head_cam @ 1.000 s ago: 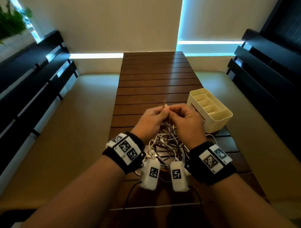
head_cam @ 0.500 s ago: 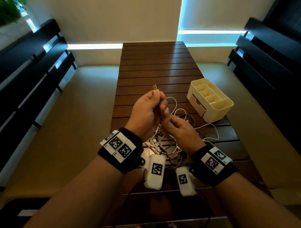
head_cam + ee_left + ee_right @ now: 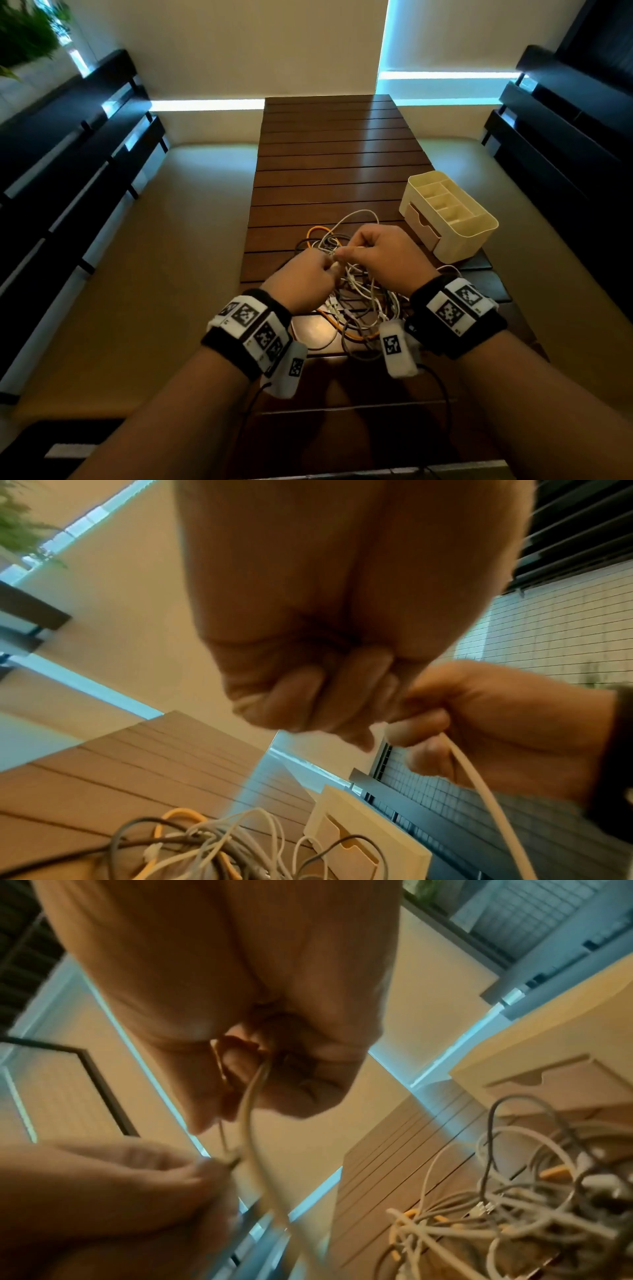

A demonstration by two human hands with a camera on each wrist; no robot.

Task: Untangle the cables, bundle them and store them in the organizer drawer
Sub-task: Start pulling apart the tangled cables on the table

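Both thumbs and forefingers pinch one white cable (image 3: 251, 1110); the left hand (image 3: 305, 279) and right hand (image 3: 383, 255) meet above the tangled cables (image 3: 349, 301) heaped on the slatted table (image 3: 329, 164); the cream organizer (image 3: 448, 219) stands just right, its drawer (image 3: 422, 224) closed.

Bare slatted table (image 3: 329, 144) lies open in the upper middle of the frame. The cable tangle (image 3: 356, 301) fills the centre; the cream organizer (image 3: 455, 240) blocks the right.
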